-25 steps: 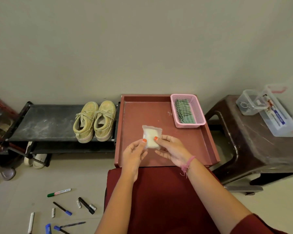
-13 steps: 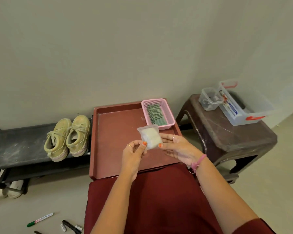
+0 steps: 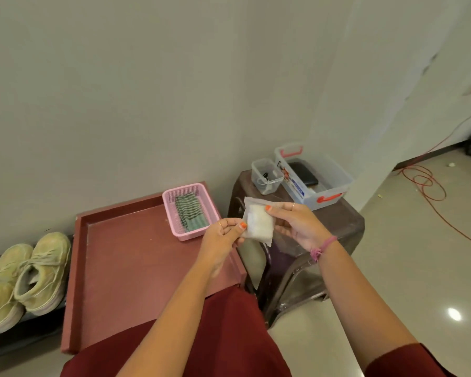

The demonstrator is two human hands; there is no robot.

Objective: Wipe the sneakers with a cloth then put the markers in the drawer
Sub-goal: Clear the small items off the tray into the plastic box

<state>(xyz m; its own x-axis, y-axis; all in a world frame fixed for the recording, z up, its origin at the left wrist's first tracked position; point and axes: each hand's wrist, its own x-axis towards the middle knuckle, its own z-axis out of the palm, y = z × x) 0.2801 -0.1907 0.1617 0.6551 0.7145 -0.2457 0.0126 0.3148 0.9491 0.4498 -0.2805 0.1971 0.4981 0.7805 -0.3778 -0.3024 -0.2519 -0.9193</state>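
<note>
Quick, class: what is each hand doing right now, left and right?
Left hand: pinches the left edge of the white packet.
Right hand: holds the packet's right side, thumb on top.

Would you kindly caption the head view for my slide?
Both hands, left hand and right hand, pinch a white packet beside the pink basket.

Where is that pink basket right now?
In the head view the pink basket sits in the far right corner of the red tray, just left of the brown stool.
</note>
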